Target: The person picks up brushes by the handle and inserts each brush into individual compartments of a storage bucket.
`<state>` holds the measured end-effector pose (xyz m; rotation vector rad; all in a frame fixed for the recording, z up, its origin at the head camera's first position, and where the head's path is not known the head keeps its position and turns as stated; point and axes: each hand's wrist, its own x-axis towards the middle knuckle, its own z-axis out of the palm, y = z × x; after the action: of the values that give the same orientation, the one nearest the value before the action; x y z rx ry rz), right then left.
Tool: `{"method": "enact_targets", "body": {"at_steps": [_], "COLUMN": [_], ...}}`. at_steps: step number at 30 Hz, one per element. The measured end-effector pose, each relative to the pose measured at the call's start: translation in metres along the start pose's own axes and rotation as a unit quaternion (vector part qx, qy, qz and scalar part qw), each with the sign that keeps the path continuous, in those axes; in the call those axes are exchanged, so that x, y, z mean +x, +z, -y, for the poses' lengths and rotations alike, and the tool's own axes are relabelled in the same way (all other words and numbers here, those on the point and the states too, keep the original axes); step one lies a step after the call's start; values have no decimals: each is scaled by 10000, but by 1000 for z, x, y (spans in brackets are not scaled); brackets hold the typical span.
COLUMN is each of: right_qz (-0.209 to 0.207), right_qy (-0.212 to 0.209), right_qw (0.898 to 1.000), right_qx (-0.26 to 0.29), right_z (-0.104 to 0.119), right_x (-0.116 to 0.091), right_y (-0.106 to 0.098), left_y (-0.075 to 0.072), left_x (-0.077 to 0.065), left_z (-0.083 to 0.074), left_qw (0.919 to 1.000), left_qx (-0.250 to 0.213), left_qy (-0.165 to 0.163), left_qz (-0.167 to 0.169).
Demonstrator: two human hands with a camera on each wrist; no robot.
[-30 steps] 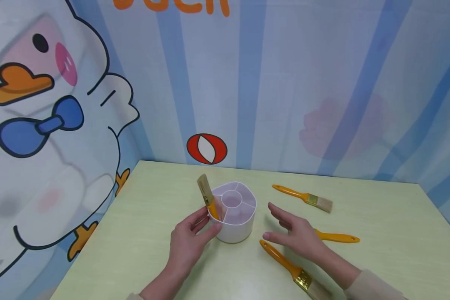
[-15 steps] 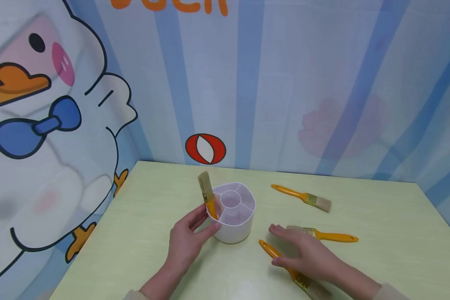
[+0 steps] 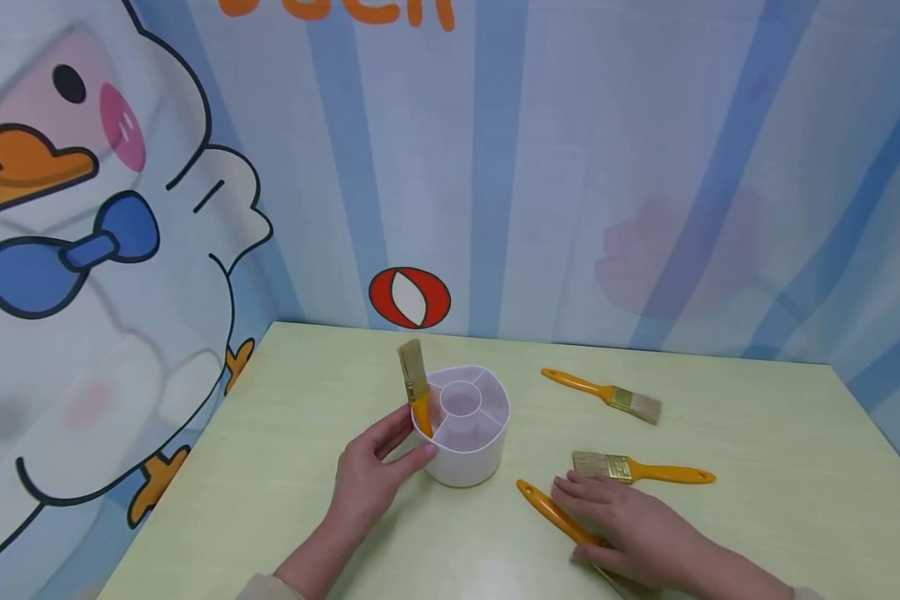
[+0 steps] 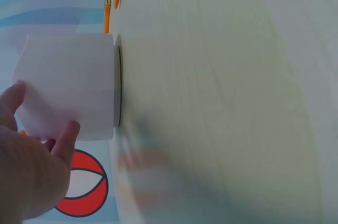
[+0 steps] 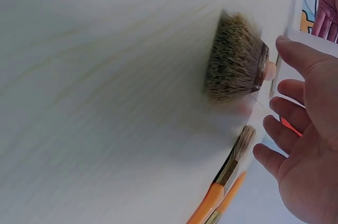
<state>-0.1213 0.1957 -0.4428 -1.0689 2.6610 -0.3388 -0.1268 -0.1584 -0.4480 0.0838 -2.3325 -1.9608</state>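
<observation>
A white divided desk organizer [image 3: 465, 467] with a round middle cup stands upright on the table. One paintbrush [image 3: 414, 371], bristles up, leans in its left compartment. My left hand [image 3: 371, 483] grips the organizer's left side, thumb at the front near the rim. In the left wrist view, fingertips press on its white wall [image 4: 68, 86]. Over the nearest paintbrush [image 3: 551, 508] hovers my right hand [image 3: 637, 529], covering its ferrule and most of its bristles. The right wrist view shows those bristles [image 5: 235, 57] beside the spread fingers [image 5: 285, 108], with a gap between.
Two more orange-handled paintbrushes lie on the table [image 3: 232, 467] to the right: a middle one [image 3: 671, 473] just beyond my right hand and a farther one [image 3: 600, 390] behind it. A curtain [image 3: 555, 167] with a cartoon duck hangs along the back and left.
My right hand has moved down and toward me, from beside the organizer to over the nearest paintbrush, uncovering the middle one. My left hand keeps its hold on the organizer.
</observation>
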Motion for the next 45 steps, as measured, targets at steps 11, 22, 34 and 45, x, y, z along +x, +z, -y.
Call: {"method": "enact_targets", "body": {"at_steps": [11, 22, 34, 45], "right_qz": [-258, -771, -1237, -1452], "right_qy": [-341, -776, -1544, -1536], "right_qw": [9988, 9921, 9721, 9695], "right_qx": [-248, -612, -1261, -1241], "right_z": [-8, -12, -15, -12], "right_x": [-4, 4, 12, 3], "right_y": [6, 8, 9, 10], "left_y": [-1, -3, -5, -6], "left_x": [2, 5, 6, 6], "left_z": [5, 9, 8, 7], "left_qw": [9993, 9986, 9982, 9982], "left_qx": [-337, -453, -520, -496], "left_qy": [52, 27, -73, -75], "left_qz": [163, 257, 276, 318]}}
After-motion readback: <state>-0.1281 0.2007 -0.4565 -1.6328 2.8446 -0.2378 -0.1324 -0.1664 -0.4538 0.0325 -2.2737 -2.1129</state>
